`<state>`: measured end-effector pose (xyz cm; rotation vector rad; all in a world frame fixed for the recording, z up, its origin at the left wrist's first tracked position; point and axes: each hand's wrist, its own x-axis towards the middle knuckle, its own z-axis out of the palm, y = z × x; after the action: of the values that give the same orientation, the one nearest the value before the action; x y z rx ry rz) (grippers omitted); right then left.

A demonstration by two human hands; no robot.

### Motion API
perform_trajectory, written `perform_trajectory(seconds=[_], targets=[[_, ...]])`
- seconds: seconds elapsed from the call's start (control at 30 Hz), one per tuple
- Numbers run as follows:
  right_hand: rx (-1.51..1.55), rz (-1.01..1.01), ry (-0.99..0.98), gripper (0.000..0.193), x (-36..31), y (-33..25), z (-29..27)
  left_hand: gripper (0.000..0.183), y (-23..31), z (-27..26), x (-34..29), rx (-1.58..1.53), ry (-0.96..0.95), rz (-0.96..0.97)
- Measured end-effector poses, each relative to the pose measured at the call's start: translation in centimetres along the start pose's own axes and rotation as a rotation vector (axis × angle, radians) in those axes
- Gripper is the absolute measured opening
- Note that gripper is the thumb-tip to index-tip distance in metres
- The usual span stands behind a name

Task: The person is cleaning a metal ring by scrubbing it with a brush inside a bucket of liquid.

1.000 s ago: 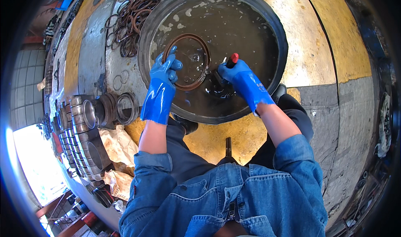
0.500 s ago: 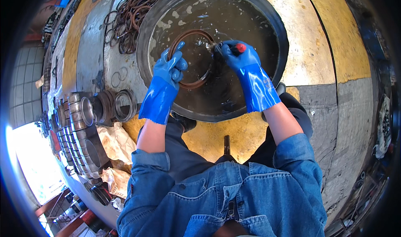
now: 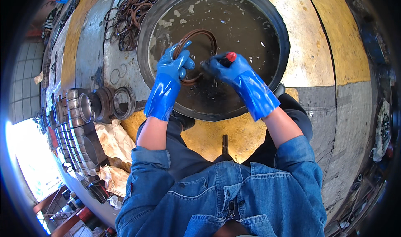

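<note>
Both of my hands wear blue rubber gloves and work above a round black tub (image 3: 143,49) of murky brown water (image 3: 242,21). My left hand (image 3: 173,62) is closed around the left side of a reddish-brown ring (image 3: 212,37), holding it tilted just over the water. Closed in my right hand (image 3: 234,69) is a brush with a dark handle and a red end (image 3: 231,56). Its dark bristle end is smeared by motion near the ring's right side. Whether the bristles touch the ring, I cannot tell.
A heap of brown and black rings (image 3: 133,21) lies left of the tub. Nearer on the left are thin loose rings (image 3: 118,75), rows of metal rings (image 3: 124,103) and crumpled brown paper (image 3: 115,141). My legs straddle the tub's near edge.
My right hand with the brush has moved slightly left and down along the ring. My left hand has shifted a little right, and the ring is more tilted.
</note>
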<state>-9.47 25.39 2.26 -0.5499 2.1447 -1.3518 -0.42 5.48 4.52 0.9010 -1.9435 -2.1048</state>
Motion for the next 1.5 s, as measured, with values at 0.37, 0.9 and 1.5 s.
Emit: perform_trajectory(seconds=[0.37, 0.9, 1.5], targets=[[-0.311, -0.013, 0.178, 0.021, 1.6, 3.1, 1.0, 0.036, 0.3, 1.6, -1.1, 0.094, -0.151, 0.055], [-0.426, -0.459, 0.288, 0.022, 0.0, -0.4, -1.6, 0.032, 0.0, 1.1, -0.7, 0.136, -0.124, 0.021], [0.207, 0.24, -0.106, 0.042, 0.9, 0.9, -1.4, 0.04, 0.3, -1.4, 0.4, -0.183, 0.016, 0.205]])
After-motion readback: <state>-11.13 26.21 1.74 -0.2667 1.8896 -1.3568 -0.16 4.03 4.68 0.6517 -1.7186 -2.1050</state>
